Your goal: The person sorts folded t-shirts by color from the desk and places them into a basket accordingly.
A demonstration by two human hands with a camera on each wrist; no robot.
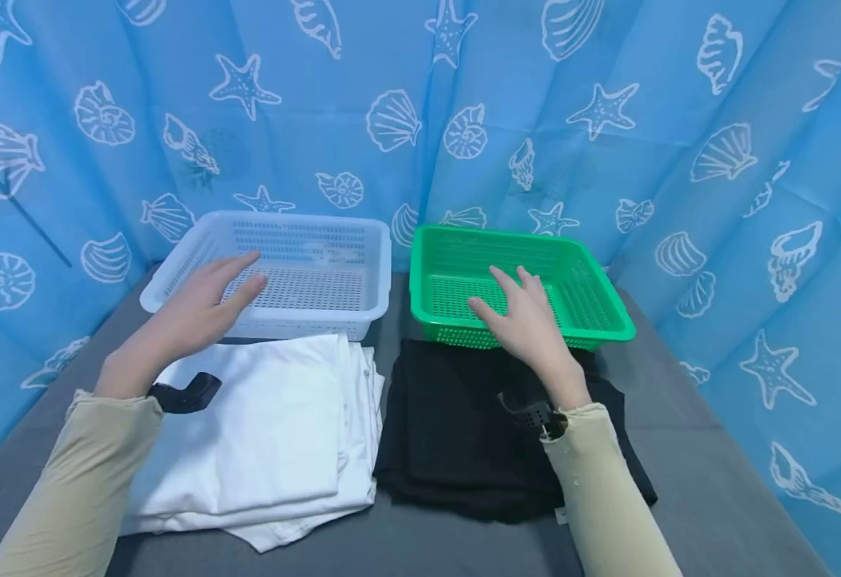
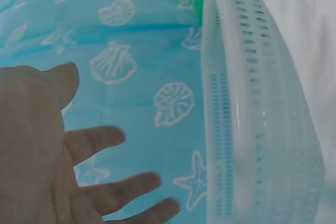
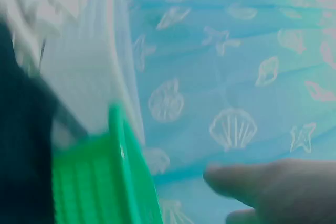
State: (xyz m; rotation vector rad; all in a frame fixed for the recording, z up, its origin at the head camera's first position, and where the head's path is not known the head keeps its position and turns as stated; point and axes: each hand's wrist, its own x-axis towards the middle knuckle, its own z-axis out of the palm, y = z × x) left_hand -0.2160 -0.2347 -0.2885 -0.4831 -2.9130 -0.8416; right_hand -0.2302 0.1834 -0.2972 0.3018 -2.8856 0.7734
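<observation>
My left hand (image 1: pixel 207 308), fingers spread, hovers over the near left part of a white plastic basket (image 1: pixel 380 304) and holds nothing. Below that wrist lies a stack of folded white cloth (image 1: pixel 269 433), perhaps garments. Over the near side of a green plastic basket (image 1: pixel 615 332) is my right hand (image 1: pixel 525 316), its fingers apart and nothing in them. A stack of folded black cloth (image 1: pixel 464 433) lies under the right wrist, in front of the green basket. The left wrist view shows the left hand (image 2: pixel 63 156) with its fingers loosely extended beside the white basket (image 2: pixel 241 129).
Both baskets stand side by side at the back of a grey-covered table (image 1: pixel 687 473). A blue curtain (image 1: pixel 420 96) with white shells and starfish hangs right behind them and along both sides. A small white tag (image 1: pixel 561 515) sticks out from the black stack.
</observation>
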